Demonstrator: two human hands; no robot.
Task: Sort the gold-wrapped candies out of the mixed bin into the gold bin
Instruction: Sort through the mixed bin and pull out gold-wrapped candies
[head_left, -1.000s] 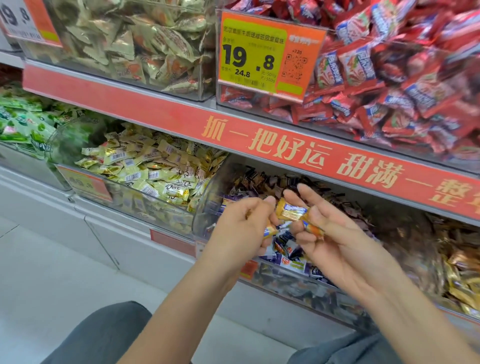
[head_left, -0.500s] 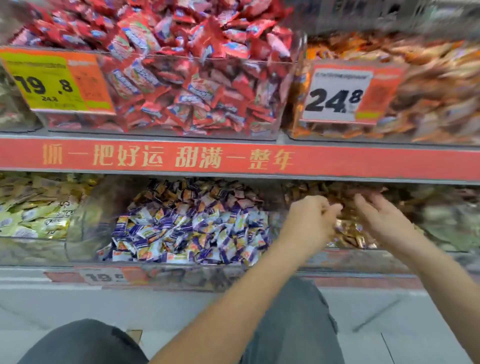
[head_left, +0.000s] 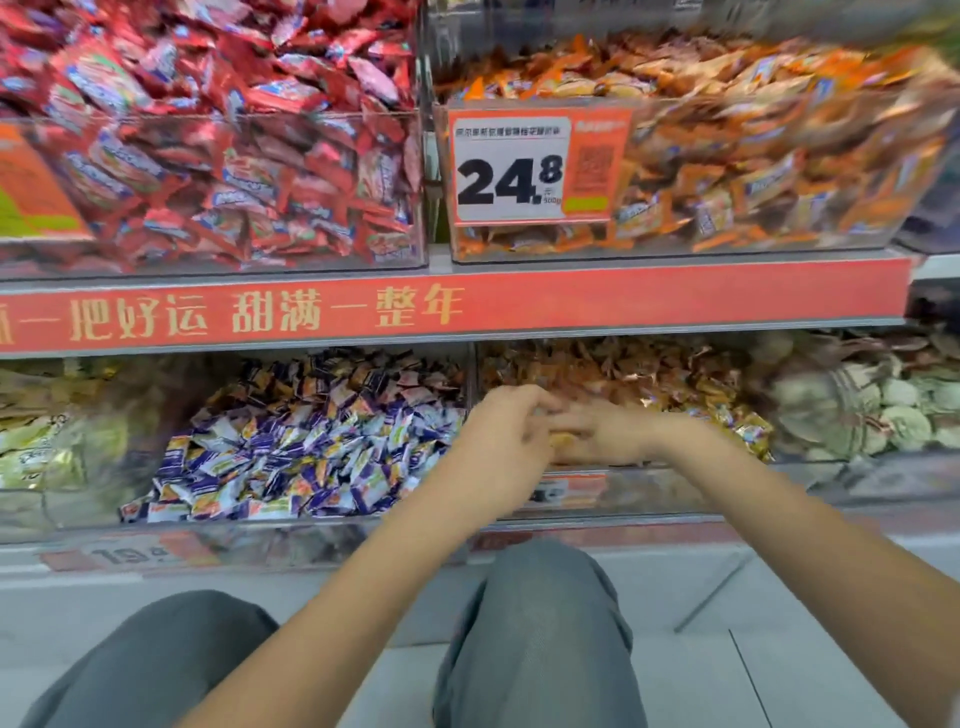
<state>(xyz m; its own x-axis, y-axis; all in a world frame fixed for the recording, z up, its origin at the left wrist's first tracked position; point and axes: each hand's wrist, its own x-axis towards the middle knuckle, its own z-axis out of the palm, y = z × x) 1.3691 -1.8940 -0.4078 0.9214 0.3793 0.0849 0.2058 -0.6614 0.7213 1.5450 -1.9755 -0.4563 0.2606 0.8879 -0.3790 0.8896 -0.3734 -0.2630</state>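
While both arms reach over the knees (head_left: 540, 623) to the lower shelf, the biggest things in view are the upper bins: red-wrapped candy bin (head_left: 208, 156) and orange-wrapped candy bin (head_left: 727, 156) with a 24.8 price tag (head_left: 535, 166), above the red shelf strip (head_left: 467, 306). Below sit the mixed bin (head_left: 311, 447) of purple-and-white wrappers and, right of it, the gold bin (head_left: 649, 379), likely the drop spot. Left hand (head_left: 506, 441) and right hand (head_left: 608, 434) meet over the gold bin's front left corner, fingers loosely curled and touching, probably letting go of picked pieces. A gold-wrapped candy (head_left: 563, 440) glints between them; motion blur means cannot tell which hand, if either, grips it. Bin divider (head_left: 470, 374) and low shelf edge crowd the reach. Pale-wrapped bin (head_left: 857, 405) sits far right.
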